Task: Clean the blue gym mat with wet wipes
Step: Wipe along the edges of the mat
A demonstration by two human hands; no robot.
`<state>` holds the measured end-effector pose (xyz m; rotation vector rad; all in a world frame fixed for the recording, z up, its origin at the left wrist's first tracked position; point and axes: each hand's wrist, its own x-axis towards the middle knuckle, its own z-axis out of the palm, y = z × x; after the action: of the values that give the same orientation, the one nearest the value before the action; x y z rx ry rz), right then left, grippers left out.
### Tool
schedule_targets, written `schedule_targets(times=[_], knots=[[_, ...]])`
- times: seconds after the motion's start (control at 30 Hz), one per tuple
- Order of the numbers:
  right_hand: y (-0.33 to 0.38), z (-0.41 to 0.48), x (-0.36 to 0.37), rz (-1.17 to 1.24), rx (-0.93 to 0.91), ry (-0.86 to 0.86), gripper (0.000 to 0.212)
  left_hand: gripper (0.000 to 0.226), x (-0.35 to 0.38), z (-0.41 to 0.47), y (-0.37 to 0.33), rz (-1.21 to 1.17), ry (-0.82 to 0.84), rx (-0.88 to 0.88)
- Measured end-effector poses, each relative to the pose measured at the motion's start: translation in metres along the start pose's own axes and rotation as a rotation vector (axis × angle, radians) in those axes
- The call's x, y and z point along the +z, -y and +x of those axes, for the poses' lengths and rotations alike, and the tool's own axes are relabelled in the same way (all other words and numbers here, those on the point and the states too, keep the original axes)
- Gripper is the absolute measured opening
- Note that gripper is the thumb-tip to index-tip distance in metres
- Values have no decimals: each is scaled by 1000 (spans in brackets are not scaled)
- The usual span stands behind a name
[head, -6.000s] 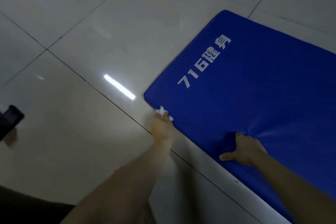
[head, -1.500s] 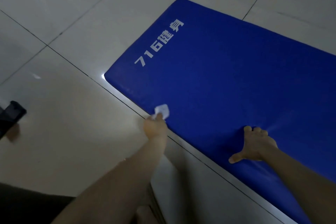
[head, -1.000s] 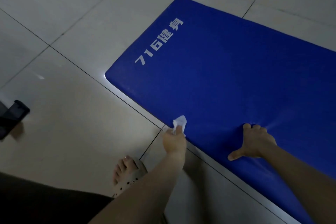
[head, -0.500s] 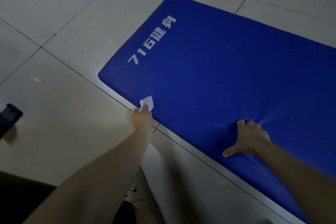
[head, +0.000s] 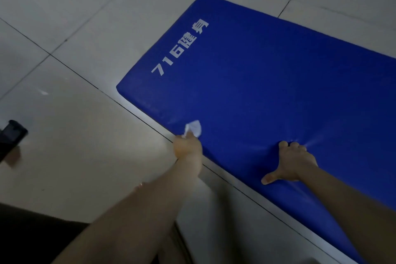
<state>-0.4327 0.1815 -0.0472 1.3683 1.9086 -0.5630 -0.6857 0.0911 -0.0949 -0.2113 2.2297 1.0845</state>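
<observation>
Pinched in my left hand (head: 187,148), the wet wipe (head: 194,129) sits on the mat (head: 267,83) at its near long edge, close to the left end. My right hand (head: 293,163) digs bent fingers into the mat further right; whether it is pressing or bunching the cover, I cannot tell. The mat's length runs off to the right, so most of the surface lies beyond and right of the wipe. It rests on a tiled floor (head: 85,17), and a dark object (head: 12,133) sits well to the left.

From my feed I read one marking: white lettering (head: 180,48) printed on the top face of the blue gym mat (head: 267,83). It says "716" followed by the Chinese characters 健身. It runs in a single line along the mat's short end, just inside that edge.
</observation>
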Motion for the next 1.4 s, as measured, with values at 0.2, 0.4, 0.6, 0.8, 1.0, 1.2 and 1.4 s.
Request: schedule_targets(times=[0.2, 0.4, 0.6, 0.8, 1.0, 1.2, 1.4], knots=[[0, 1, 1, -12, -10, -17, 150, 42, -30, 61, -31, 14, -112, 80], [0, 0, 0, -8, -9, -17, 148, 28, 1, -1, 21, -34, -31, 24], [0, -1, -2, 1, -9, -6, 147, 23, 34, -101, 78, -116, 187, -79], [-1, -3, -3, -3, -12, -7, 147, 24, 7, -24, 29, 11, -1, 89], [-2, -3, -1, 1, -17, -15, 143, 39, -21, 38, -20, 58, -94, 66], [-1, -2, 0, 5, -18, -22, 144, 31, 18, -62, 44, -44, 19, -1], [-2, 0, 0, 6, -7, -8, 147, 39, 42, -146, 99, 3, 295, -113]])
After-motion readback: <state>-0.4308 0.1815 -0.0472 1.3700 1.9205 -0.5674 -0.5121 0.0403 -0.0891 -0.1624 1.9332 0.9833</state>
